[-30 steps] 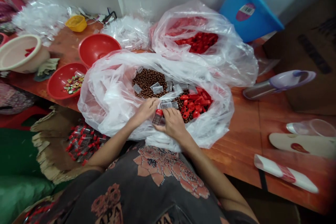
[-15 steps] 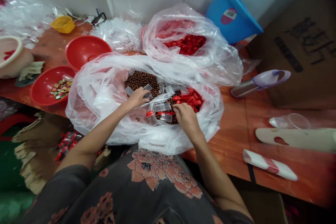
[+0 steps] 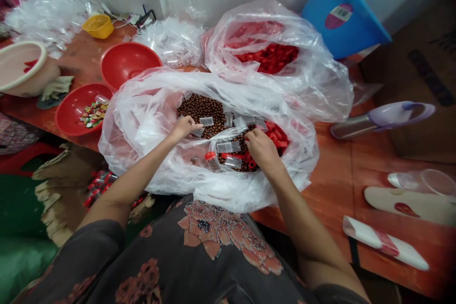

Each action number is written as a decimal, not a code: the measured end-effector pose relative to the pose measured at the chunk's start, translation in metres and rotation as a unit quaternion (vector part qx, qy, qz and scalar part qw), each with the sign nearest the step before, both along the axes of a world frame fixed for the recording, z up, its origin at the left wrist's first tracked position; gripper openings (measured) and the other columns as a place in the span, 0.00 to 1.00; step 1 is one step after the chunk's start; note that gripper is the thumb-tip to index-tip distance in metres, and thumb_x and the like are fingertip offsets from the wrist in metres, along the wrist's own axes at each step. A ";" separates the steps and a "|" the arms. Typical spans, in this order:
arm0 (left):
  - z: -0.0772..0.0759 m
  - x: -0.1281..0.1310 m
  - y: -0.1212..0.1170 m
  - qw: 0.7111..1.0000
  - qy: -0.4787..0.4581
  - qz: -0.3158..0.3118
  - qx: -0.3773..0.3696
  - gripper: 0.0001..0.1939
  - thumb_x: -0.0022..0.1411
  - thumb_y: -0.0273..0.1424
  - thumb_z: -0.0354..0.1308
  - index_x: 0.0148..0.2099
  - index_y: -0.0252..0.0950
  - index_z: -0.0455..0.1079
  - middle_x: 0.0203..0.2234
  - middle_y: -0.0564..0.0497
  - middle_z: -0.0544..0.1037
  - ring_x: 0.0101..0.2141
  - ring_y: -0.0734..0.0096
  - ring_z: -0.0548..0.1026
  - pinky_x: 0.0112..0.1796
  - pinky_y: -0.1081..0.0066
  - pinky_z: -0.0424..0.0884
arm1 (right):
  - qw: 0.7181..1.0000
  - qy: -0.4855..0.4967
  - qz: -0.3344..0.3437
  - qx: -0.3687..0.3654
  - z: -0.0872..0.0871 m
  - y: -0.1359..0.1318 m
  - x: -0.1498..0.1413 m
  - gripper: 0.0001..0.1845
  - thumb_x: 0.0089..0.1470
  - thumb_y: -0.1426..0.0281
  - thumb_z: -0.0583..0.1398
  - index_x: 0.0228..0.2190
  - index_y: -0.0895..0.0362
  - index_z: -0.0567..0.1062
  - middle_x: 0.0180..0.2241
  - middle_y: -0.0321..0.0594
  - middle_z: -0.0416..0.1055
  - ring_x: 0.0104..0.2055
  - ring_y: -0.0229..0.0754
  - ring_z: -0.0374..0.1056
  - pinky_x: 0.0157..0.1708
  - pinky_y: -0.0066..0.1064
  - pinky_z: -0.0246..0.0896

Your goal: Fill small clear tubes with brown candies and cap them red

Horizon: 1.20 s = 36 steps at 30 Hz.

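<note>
A large clear plastic bag lies open on the table, holding brown beads, red caps and several small clear plastic vials. My left hand pinches a small clear vial at the edge of the beads. My right hand is curled down over the beads next to the red caps, and its fingertips are hidden. A vial with a red cap, filled with dark beads, lies in the bag just below and between my hands.
Behind stands a second clear bag of red caps. To the left sit red bowls, one holding colourful wrapped sweets, and a pile of clear vials. A blue tub and a cardboard box stand to the right.
My hands have moved apart from the red-capped vial. The left went up and left to the beads, and the right moved up and right toward the caps. The vial now lies in the bag.
</note>
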<state>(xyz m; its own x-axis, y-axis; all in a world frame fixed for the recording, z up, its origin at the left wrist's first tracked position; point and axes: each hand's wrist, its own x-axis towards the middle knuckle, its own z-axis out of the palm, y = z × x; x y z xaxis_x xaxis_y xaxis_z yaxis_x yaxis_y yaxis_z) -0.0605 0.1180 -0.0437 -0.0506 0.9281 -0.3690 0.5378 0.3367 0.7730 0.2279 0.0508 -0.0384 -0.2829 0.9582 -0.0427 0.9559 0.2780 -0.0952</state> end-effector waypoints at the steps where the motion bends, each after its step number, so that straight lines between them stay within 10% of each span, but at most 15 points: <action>1: 0.000 0.000 -0.001 0.999 -0.045 0.017 -0.024 0.17 0.49 0.36 0.70 0.28 0.35 0.64 0.20 0.57 0.70 0.20 0.76 0.68 0.26 0.74 0.65 | 1.000 -0.004 -0.014 0.000 0.001 -0.001 -0.001 0.12 0.63 0.73 0.51 0.41 0.61 0.74 0.41 0.50 0.71 0.42 0.48 0.68 0.37 0.33 0.59; 7: -0.005 0.007 -0.006 0.981 -0.189 0.016 -0.035 0.18 0.44 0.27 0.71 0.39 0.32 0.72 0.22 0.56 0.74 0.24 0.75 0.72 0.30 0.73 0.69 | 0.999 0.013 -0.053 -0.004 0.003 -0.006 0.000 0.16 0.63 0.71 0.51 0.49 0.63 0.71 0.45 0.53 0.70 0.41 0.49 0.69 0.36 0.33 0.59; 19: -0.022 0.042 0.007 0.973 -0.219 0.070 -0.019 0.15 0.44 0.25 0.71 0.34 0.32 0.70 0.23 0.54 0.75 0.24 0.74 0.74 0.29 0.71 0.73 | 0.995 0.053 -0.083 -0.013 -0.004 -0.008 0.002 0.18 0.60 0.66 0.57 0.50 0.61 0.73 0.46 0.55 0.67 0.40 0.52 0.70 0.37 0.39 0.65; 24: -0.028 0.054 0.012 0.988 -0.152 0.022 0.007 0.17 0.42 0.29 0.73 0.33 0.33 0.71 0.23 0.54 0.76 0.21 0.76 0.72 0.23 0.76 0.68 | 0.971 0.216 -0.100 0.032 -0.010 -0.013 0.014 0.21 0.60 0.67 0.55 0.53 0.59 0.72 0.47 0.53 0.68 0.45 0.52 0.70 0.44 0.42 0.67; 29: -0.029 0.063 0.014 0.981 -0.189 -0.022 -0.031 0.16 0.44 0.29 0.73 0.35 0.32 0.71 0.21 0.54 0.75 0.19 0.76 0.71 0.22 0.76 0.67 | 0.855 0.487 -0.170 0.042 -0.016 -0.025 0.022 0.18 0.55 0.67 0.57 0.47 0.55 0.76 0.48 0.45 0.73 0.51 0.46 0.68 0.56 0.43 0.61; 36: -0.015 0.061 0.010 0.965 -0.246 -0.060 -0.075 0.21 0.42 0.30 0.72 0.41 0.32 0.76 0.25 0.54 0.77 0.21 0.79 0.71 0.27 0.75 0.69 | 0.547 0.776 -0.300 -0.089 -0.007 -0.035 0.018 0.16 0.45 0.69 0.64 0.39 0.53 0.80 0.38 0.35 0.79 0.41 0.39 0.74 0.55 0.39 0.66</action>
